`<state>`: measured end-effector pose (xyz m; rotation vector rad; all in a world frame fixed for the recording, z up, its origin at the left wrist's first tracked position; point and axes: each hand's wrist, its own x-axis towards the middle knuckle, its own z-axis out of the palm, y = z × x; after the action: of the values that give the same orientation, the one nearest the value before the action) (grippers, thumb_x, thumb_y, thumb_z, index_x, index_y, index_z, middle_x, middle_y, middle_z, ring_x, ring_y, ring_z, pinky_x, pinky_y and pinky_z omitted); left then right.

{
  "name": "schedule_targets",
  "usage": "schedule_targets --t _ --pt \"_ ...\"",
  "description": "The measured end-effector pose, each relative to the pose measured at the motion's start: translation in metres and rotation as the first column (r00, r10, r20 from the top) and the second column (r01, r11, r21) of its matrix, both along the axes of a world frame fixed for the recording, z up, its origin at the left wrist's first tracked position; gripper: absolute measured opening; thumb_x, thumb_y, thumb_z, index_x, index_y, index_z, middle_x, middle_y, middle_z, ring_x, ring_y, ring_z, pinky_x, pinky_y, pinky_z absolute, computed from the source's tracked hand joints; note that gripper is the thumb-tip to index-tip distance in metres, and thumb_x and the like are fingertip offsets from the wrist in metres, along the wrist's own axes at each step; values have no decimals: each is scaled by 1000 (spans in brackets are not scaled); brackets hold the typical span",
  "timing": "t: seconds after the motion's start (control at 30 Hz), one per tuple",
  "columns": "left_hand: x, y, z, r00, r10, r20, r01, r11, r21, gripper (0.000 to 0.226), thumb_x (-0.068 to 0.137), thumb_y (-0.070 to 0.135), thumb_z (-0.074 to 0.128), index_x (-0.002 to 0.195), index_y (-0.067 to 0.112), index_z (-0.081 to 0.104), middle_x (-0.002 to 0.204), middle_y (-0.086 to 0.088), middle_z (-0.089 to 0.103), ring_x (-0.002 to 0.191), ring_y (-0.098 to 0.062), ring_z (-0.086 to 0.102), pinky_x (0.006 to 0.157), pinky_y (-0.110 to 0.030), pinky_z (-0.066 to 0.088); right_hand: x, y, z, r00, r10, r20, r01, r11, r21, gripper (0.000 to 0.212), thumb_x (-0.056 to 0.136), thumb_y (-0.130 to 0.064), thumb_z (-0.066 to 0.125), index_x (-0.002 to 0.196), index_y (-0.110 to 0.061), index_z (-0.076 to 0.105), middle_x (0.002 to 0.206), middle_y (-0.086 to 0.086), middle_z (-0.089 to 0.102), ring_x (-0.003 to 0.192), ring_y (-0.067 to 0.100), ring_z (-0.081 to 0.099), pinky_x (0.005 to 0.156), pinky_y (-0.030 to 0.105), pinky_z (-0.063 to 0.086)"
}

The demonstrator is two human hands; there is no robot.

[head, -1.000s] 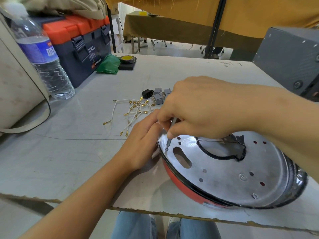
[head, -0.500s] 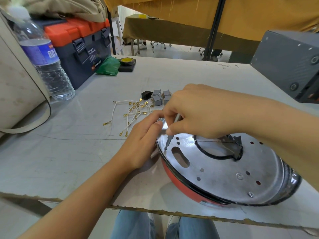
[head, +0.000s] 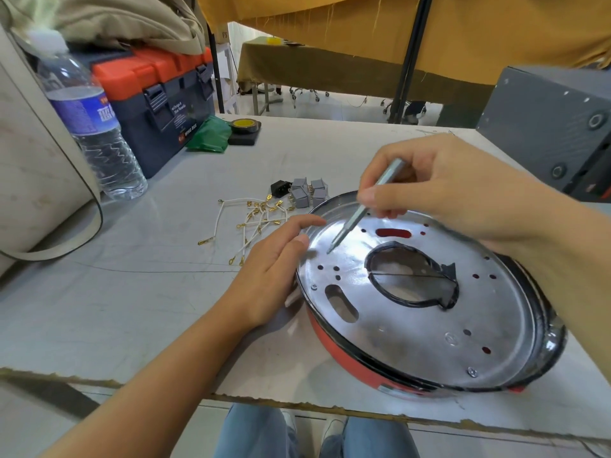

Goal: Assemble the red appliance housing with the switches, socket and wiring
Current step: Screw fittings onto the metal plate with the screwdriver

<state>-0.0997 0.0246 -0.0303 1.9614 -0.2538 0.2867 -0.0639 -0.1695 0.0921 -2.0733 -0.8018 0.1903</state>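
**Loose parts, a raised driver, and a housing near the edge**

At the far left a bottle point(head: 94, 127) stands near a toolbox point(head: 155, 94), well apart from the work; the only risk there would be a wide elbow swing knocking it over.

Next come the wires point(head: 251, 223), a loose tangle with brass terminals lying on the table point(head: 99, 309), just behind the left hand point(head: 274, 276). The switches point(head: 307, 191) and the black socket point(head: 280, 187) sit clustered just beyond them. None is fitted yet, so most of the task looks undone. A sleeve or wrist sweeping across could scatter them or drag a terminal off the table.

The left hand rests at the rim of the housing point(head: 347, 355), fingers relaxed and nearly straight, gripping nothing. It steadies only lightly; a hard push from the tool could make the housing skid.

The housing lies face down near the front edge of the table, its silver plate point(head: 429, 325) up, with two screws visible at the plate's rim. It could slide towards the lap.

The right hand point(head: 456, 193) pinches a screwdriver point(head: 363, 206) between thumb and fingers, tip hovering above the plate, near small holes. Lowered carelessly, the tip could miss a screw head, slip, scratch the plate or jab the left fingers point(head: 307, 226) close by.
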Motion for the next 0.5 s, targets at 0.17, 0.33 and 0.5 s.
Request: schedule_targets --t 0.17,0.33,0.5 --pt "3 3 -3 999 28 -18 -31 978 -205 34 91 48 35 117 42 55 118 22 61 114 -1 54 96 -30 40 5 -12 -5 979 28 -203 10 983 182 13 76 -12 65 85 -2 63 83 11 74 82 22 72 75 26 58" --pt "11 26 3 971 234 -57 -240 955 -174 16 94 19 53 96 26 67 107 15 66 99 -2 60 88 -21 44 9 -13 -14 977 -14 -211 45 989 143 7 86 -14 58 83 -12 63 67 4 65 66 18 66 65 24 55" --pt "14 50 9 940 339 -47 -337 940 54 17 88 7 59 86 20 70 98 8 65 74 1 58 60 -7 44 3 -14 -26 993 -91 -79 62 945 -321 18 88 -31 59 73 -22 64 58 -3 55 55 10 48 61 31 42"
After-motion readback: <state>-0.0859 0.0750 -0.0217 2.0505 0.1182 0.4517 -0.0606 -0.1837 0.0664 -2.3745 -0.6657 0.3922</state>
